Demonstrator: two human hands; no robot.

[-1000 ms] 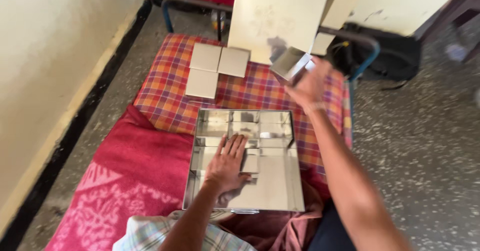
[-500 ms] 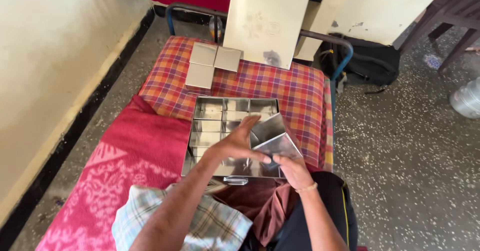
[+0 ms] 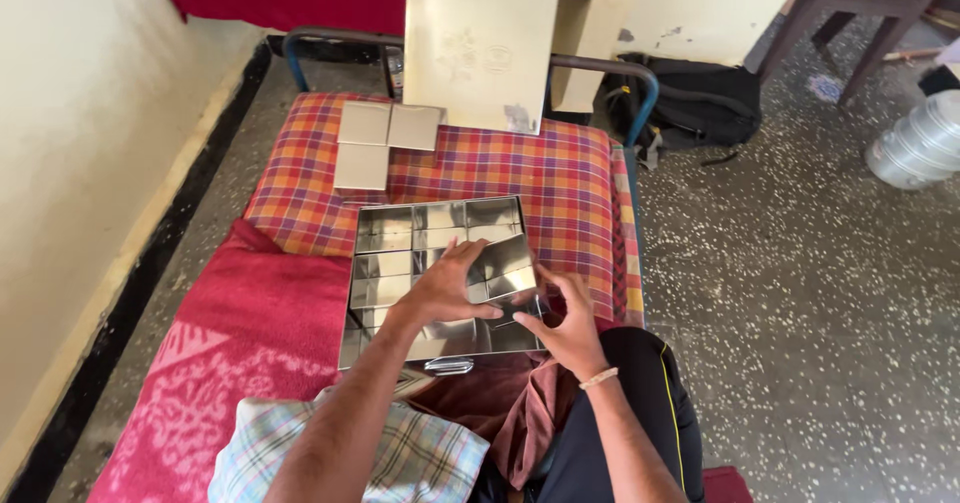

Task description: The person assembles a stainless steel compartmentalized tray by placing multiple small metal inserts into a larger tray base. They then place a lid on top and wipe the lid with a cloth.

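On the checked cloth, a steel compartment box [image 3: 420, 238] is steadied by the left hand [image 3: 450, 285]; a small steel cup [image 3: 507, 268], gripped by both hands, the right hand [image 3: 570, 325] at its rim, looks light, stiff, slippery.

Pretty plain getup: light checked cloth [image 3: 350, 453] at 7 o'clock, dark trousers with a thin yellow side stripe [image 3: 620, 413] at 5, pale thread bracelet [image 3: 598, 378] on the right wrist.
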